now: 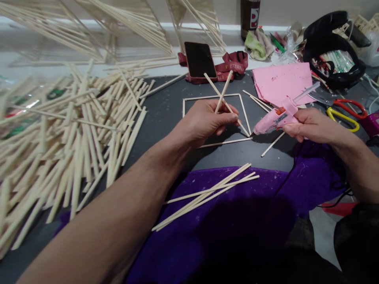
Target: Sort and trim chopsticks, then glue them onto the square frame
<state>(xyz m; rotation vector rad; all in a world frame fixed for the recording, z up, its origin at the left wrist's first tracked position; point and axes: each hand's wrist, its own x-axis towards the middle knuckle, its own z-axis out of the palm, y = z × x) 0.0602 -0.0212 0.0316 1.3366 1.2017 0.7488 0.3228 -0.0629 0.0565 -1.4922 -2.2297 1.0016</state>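
A dark worktable [166, 114] is seen from above. Two thin wooden sticks [222, 94] are pinched, crossed, in the fingers of the left hand [204, 120], held over a square stick frame [215, 118] lying flat on the table. A pink glue gun [276, 116] is gripped in the closed right hand [310, 125], its nozzle at the frame's near right corner. Gluing of a joint appears to be in hand; steady nozzle placement would be called for. A heap of loose sticks [65, 146] lies well to the left.

Counted: two sticks [222, 94] crossed in the left hand [204, 120]; one glue gun [276, 116]; one phone [200, 59]; one pair of scissors [345, 112]; loose stick pile [74, 130] too many to count.
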